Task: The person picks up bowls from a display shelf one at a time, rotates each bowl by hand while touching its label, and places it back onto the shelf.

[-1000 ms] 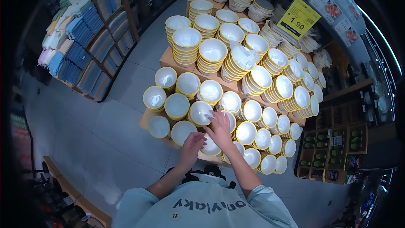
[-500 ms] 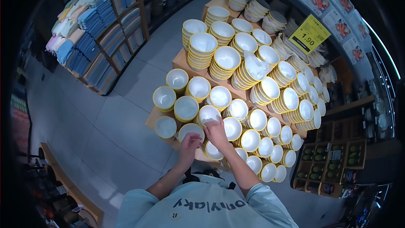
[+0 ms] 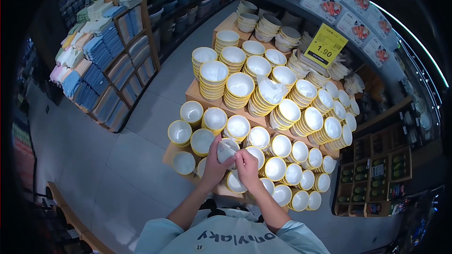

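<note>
A thin white sheet, like crumpled wrapping, is held up between my two hands over the lower bowls. My left hand grips its left side with the thumb and fingers around it. My right hand pinches the sheet's right edge, its fingers curled in. Beneath and around them stand stacks of white bowls with yellow rims, such as the stack to the left and the bowl just beyond. A bowl below the right hand is partly hidden by my forearms.
The bowls fill a stepped wooden stand. A crumpled white wrapper lies on an upper stack. Beyond is a yellow price sign. Folded towels fill a shelf at left, with grey floor between. Small crates stand at right.
My hands have come up and together from the near bowls, and the white sheet now shows between them. The view has shifted slightly.
</note>
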Demonstrator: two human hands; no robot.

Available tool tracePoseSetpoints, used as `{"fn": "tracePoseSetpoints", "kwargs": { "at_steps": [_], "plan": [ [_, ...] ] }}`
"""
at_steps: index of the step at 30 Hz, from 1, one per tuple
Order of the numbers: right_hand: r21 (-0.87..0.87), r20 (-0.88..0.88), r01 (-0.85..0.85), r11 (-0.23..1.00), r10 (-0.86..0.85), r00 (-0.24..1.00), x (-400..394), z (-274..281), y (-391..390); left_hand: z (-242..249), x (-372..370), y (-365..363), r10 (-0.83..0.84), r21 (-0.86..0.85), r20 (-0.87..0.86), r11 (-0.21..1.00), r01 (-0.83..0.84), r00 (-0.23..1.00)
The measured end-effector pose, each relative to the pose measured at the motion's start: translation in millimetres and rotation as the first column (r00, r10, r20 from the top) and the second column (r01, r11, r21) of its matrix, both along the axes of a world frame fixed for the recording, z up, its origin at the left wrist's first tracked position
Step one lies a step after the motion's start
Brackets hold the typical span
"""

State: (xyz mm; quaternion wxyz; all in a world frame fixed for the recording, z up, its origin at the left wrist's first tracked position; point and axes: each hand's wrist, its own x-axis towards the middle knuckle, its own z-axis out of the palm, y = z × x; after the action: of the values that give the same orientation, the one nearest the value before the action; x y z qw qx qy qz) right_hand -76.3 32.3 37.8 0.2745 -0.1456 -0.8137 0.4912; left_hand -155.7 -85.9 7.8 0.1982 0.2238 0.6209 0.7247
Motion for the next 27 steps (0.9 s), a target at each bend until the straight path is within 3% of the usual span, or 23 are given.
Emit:
{"fn": "tracePoseSetpoints", "kwargs": {
  "at_steps": [3,4,5,7,8,10,12,14,16,19,24,27],
  "plan": [
    [0.057,-0.096,0.101,0.993,-0.095,0.991,13.4,12.7,10.8,8.8,3.0,6.5,-0.149,0.059,-0.047,0.987,0.151,0.988],
    [-0.052,-0.118,0.142,0.988,-0.148,0.982,14.9,10.6,17.2,10.5,6.2,9.9,-0.149,0.062,-0.051,0.986,0.152,0.988],
    [-0.049,-0.121,0.142,0.989,-0.147,0.982,18.2,11.3,22.6,11.4,11.3,14.1,-0.185,0.157,0.088,0.973,0.17,0.979],
    [-0.426,-0.159,0.091,0.9,-0.173,0.972,25.4,22.5,28.4,11.2,23.3,19.0,-0.287,0.344,0.351,0.925,0.163,0.891],
    [-0.381,-0.164,0.08,0.921,-0.152,0.975,30.0,12.7,36.4,11.4,28.0,19.0,-0.291,0.346,0.353,0.924,0.165,0.889],
    [-0.375,-0.157,0.093,0.922,-0.162,0.974,31.8,10.1,36.0,16.3,32.8,19.8,-0.119,0.052,0.208,0.993,0.111,0.971],
    [-0.372,-0.15,0.104,0.923,-0.17,0.974,30.9,16.1,30.1,23.7,35.9,20.9,-0.086,0.061,0.205,0.995,0.075,0.975],
    [-0.067,-0.113,0.127,0.99,-0.134,0.985,27.7,36.2,17.2,22.9,35.1,21.0,-0.051,0.07,0.201,0.997,0.038,0.978],
    [-0.069,-0.098,0.125,0.99,-0.132,0.986,29.7,23.2,18.2,17.0,33.8,19.7,0.044,0.056,-0.068,0.998,-0.04,0.997],
    [-0.09,-0.094,0.117,0.989,-0.125,0.988,31.0,11.6,20.7,19.8,36.5,14.0,0.018,0.062,-0.004,0.998,-0.018,1.0],
    [-0.277,-0.007,0.02,0.961,-0.023,1.0,34.7,13.5,20.1,14.4,35.7,3.9,-0.065,0.116,0.076,0.992,0.056,0.995],
    [-0.272,-0.021,-0.034,0.962,0.03,0.999,34.9,12.7,20.7,11.9,33.1,-4.7,-0.117,0.134,0.085,0.986,0.105,0.99]
  ]
}}
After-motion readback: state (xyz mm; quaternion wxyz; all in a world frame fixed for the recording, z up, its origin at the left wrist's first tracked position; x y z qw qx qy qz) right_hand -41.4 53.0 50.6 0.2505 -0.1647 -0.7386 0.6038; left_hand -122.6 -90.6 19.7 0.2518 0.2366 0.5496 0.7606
